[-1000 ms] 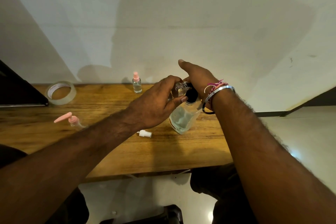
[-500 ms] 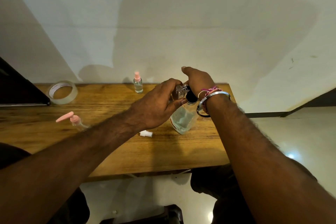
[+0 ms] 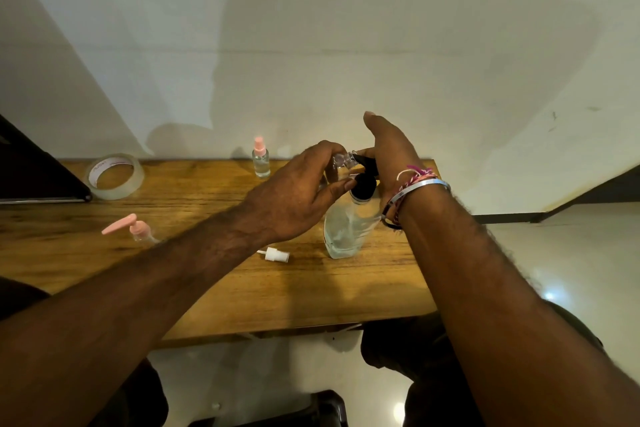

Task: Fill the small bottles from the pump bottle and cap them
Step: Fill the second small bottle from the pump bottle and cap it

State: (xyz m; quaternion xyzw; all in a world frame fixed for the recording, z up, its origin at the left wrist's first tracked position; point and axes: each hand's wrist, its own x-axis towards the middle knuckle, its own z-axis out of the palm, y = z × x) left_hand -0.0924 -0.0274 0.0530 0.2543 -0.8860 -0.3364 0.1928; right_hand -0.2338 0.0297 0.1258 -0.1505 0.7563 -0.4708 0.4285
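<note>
Near the table's (image 3: 242, 295) left part a small bottle with a pink pump (image 3: 133, 229) lies on its side, half hidden by the left forearm; at the back edge a small capped bottle (image 3: 260, 163) stands upright; a loose white spray cap (image 3: 277, 255) lies toward the middle. The left hand (image 3: 294, 198) pinches a small clear bottle (image 3: 341, 163) between curled fingers and thumb, tilted, its mouth at the black nozzle; it looks light, stiff and slick, so the body just below the neck is the best hold. The pump bottle (image 3: 346, 229) stands toward the right edge, part full of clear liquid, likely heavier and steady. The right hand (image 3: 388, 152) rests on its black pump head (image 3: 363, 185), fingers loosely bent, gripping nothing that shows.
</note>
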